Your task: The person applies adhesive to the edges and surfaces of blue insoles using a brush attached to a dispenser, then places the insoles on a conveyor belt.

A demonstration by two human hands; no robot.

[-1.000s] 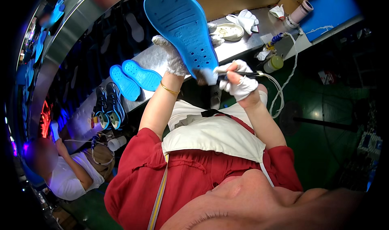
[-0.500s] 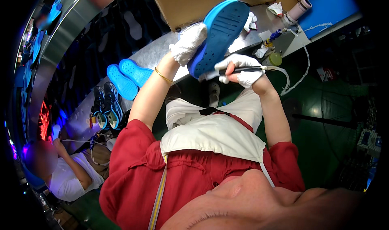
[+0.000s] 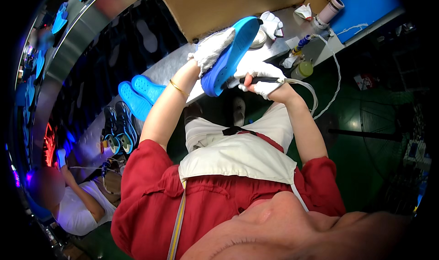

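Observation:
My left hand, in a white glove, grips a blue shoe sole along its left side and holds it tilted above the bench edge. The sole has small holes and a darker blue heel end toward me. In my right hand, also in a white glove with some bare fingertips, is a slim black-handled brush. A pale flexible tube runs from the brush's back end. The brush tip is close to the sole's lower right edge; whether it touches, I cannot tell.
Two light-blue soles and a pair of dark sneakers rest on the metal bench left. Behind stands a cardboard box. Right are a white glove, a pink tumbler and a jar. Another person sits lower left.
The sole has come lower and to the left and turned more edge-on. My right hand with the brush has shifted slightly left and up. Both grips stay the same.

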